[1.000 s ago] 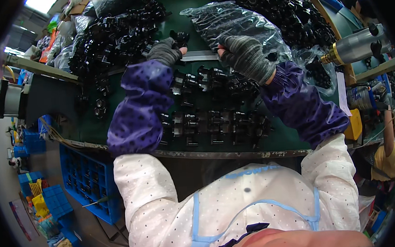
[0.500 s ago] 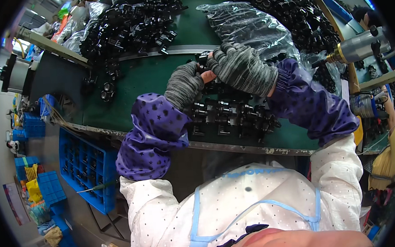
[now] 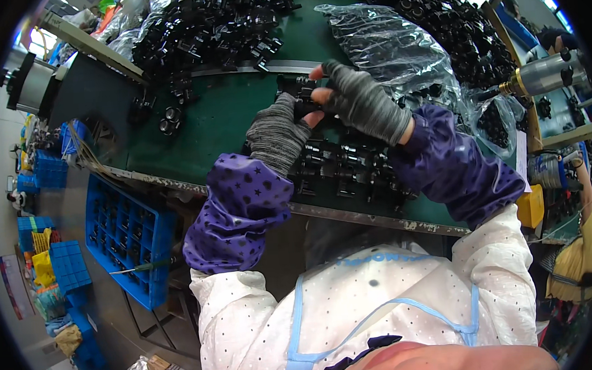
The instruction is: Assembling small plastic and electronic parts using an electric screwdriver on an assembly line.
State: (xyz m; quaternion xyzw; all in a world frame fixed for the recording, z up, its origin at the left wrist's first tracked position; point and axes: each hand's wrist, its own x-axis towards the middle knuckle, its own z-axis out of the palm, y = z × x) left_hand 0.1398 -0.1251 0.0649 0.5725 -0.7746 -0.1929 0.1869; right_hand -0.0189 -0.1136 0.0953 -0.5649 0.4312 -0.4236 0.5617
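My left hand (image 3: 278,133), in a grey fingerless glove, is closed on a black ribbed part (image 3: 295,84) over the green workbench. At that part's right end, my right hand (image 3: 367,105), gloved alike, has its fingers spread; whether the fingertips touch the part cannot be made out. Just below my hands, a row of similar black parts (image 3: 344,168) lies along the bench's near side. Their exact kind is not clear.
Heaped black parts (image 3: 212,27) fill the far left, more (image 3: 435,20) the far right. Between them lies a clear plastic bag (image 3: 389,40). A grey cylindrical tool (image 3: 547,73) juts in from the right. A blue compartment crate (image 3: 124,239) with a screwdriver (image 3: 142,267) stands lower left.
My right hand's fingers have come apart from their closed hold on the black part. My left hand keeps its grip. The whole view has shifted slightly.
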